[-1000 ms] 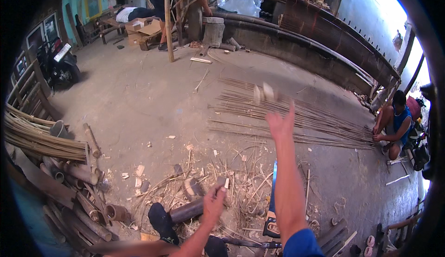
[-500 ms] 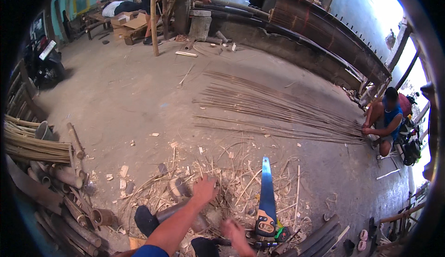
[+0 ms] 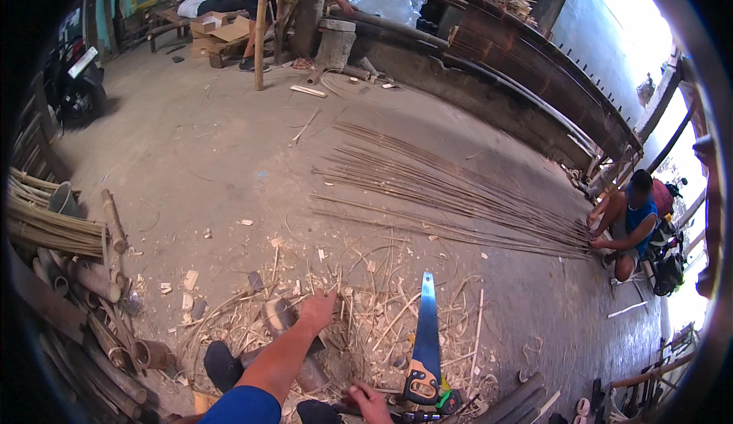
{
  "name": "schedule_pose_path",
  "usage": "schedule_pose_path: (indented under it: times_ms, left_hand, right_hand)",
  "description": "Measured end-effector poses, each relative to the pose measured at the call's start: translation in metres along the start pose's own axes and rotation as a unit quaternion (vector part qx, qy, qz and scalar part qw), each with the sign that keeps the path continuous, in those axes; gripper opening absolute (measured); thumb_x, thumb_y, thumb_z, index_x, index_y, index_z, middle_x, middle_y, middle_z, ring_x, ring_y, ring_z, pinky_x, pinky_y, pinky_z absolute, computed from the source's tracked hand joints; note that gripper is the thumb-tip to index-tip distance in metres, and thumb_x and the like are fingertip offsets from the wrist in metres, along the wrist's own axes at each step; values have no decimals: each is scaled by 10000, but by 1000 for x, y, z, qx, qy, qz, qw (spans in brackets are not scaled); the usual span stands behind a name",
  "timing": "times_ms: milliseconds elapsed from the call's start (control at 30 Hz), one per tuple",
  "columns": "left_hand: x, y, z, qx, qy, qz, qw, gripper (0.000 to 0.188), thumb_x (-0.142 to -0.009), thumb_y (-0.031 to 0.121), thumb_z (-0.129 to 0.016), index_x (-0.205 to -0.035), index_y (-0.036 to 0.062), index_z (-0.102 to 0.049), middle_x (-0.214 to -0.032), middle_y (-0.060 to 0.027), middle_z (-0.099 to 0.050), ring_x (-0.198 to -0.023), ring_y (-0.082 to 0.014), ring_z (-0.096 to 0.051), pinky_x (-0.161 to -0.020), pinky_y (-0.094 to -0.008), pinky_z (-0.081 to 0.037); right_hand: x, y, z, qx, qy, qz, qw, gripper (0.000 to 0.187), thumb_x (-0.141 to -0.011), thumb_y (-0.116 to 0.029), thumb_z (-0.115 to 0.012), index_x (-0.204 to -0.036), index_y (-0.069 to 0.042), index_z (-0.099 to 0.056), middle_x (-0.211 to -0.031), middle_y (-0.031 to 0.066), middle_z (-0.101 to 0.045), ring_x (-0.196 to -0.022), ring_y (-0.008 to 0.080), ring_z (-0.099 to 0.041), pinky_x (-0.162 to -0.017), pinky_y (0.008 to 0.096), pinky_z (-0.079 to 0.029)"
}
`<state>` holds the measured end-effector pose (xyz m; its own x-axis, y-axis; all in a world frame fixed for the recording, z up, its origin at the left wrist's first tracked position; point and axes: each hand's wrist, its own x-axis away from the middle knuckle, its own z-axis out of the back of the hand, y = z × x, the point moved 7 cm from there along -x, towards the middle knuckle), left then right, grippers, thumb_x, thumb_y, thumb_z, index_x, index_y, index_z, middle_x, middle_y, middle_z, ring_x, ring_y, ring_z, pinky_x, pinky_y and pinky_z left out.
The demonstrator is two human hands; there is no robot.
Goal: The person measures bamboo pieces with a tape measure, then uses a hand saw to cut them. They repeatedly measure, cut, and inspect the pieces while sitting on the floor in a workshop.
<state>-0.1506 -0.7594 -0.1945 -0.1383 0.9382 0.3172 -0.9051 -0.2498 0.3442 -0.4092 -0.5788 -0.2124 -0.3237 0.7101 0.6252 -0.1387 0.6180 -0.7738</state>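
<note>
My left hand is stretched over the litter of bamboo strips and shavings, its fingers extended and no held object visible. Beside its wrist lies a short bamboo section; a thicker bamboo piece shows partly behind my forearm. My right hand is low at the front edge near my dark shoe, fingers partly curled; I cannot make out whether anything is in it. To its right are a handsaw with a wood-and-black handle and a green-and-black tape measure.
Long thin bamboo strips fan across the floor toward a crouching person in blue. Bamboo poles lie at front right. Cut bamboo pieces and bundled strips are piled left. A wooden post stands farther back.
The view has shifted slightly. My left hand still reaches over the shavings, its fingers now pointing more to the right. My right hand has drawn left, away from the saw.
</note>
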Motion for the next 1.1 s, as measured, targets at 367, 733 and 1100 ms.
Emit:
schedule_pose_path:
  times_ms: [367,733,1100]
  left_hand:
    - [66,87,41,43,63,-192,978,717,-843,459,-759,-1389,92,-473,-1183,-218,-629,-1021,-405,-670,-866,-490,-552]
    - [224,130,-29,137,-266,-388,872,787,-915,509,-697,-1500,71,-405,-1251,-281,-616,-1172,-464,-602,-945,-522,-510]
    - [246,114,201,-75,-45,-376,922,687,-932,532,-652,-1408,53,-528,-1136,-225,-659,-1035,-412,-667,-810,-498,-561]
  right_hand:
    - [-27,-92,22,-196,65,19,978,522,-1052,-324,-576,-1432,26,-502,-1136,193,-702,-942,261,-730,-795,361,-601]
    - [52,26,40,-380,-16,-147,913,550,-1079,-460,-390,-1423,-44,-495,-1465,150,-512,-1341,326,-518,-1127,506,-419]
    - [-53,-407,74,-277,-52,267,922,907,-996,-626,-505,-1612,-69,-139,-1656,238,-211,-1439,412,-411,-1140,549,-399]
